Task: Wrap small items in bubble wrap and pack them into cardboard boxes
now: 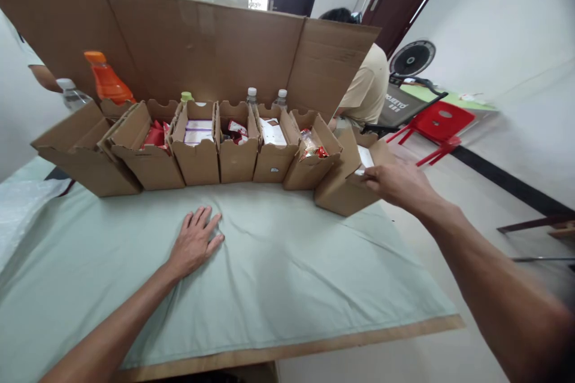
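My left hand lies flat with spread fingers on the pale green cloth. At the right end of a row of cardboard boxes, my right hand is at the edge of the rightmost box, its fingers pinched by a white item inside; whether they grip the item or the box rim cannot be made out. Other boxes hold red packets, white-and-purple boxes, red-and-white packs, a white carton and shiny wrapped items.
Behind the row stands a tall cardboard panel, with an orange bottle and clear bottles in front of it. A person in a beige shirt sits beyond. A red stool and a fan are at the right.
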Motion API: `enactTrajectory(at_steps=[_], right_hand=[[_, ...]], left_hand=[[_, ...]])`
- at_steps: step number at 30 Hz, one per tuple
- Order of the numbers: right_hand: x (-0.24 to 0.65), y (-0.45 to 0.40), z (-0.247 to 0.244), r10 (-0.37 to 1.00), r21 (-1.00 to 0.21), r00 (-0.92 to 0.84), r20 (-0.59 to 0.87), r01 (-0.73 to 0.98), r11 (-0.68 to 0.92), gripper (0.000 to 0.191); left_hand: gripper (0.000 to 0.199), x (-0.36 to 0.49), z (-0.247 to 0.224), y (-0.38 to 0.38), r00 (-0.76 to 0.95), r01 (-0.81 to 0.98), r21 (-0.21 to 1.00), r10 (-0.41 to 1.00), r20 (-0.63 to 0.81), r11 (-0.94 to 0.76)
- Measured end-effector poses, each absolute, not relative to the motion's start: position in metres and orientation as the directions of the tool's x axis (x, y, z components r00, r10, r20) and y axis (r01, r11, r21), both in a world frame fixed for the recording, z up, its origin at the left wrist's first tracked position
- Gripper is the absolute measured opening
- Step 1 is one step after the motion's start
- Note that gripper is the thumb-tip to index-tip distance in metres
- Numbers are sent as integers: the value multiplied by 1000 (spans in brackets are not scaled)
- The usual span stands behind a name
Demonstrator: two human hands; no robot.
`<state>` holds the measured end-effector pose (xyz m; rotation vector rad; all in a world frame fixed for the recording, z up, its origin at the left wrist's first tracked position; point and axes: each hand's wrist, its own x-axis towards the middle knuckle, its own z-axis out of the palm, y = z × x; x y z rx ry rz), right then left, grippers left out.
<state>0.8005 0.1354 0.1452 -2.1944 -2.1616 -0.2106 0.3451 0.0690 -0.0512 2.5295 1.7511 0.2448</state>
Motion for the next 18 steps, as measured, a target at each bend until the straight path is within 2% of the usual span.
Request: enactTrajectory(at_steps=[3, 8, 10, 13, 16, 18], right_hand=[[763, 113, 154, 992, 97, -120, 28, 988, 117, 19], [668, 109, 178, 947, 117, -299, -114, 943, 312, 17], [627, 114, 189, 934, 82, -332, -130, 935, 344, 17], [576, 120, 205, 937, -129, -346, -48, 932, 338, 22], [563, 116, 224, 931, -389, -338, 135, 846, 364, 30], [586, 111, 230, 925, -481, -263, 274, 796, 368, 29]], left_hand=[[55, 345, -53, 70, 345, 919, 160, 931, 120, -361], [53, 343, -59, 72, 334, 905, 215, 927, 172, -367], [54, 342, -62, 73, 315, 895, 257, 925, 213, -364], [54, 338, -64, 73, 249, 866, 357, 921, 301, -351], [52, 331, -63, 67, 181, 805, 483, 918, 352, -344], [54, 325, -59, 60, 168, 750, 559, 919, 358, -354]])
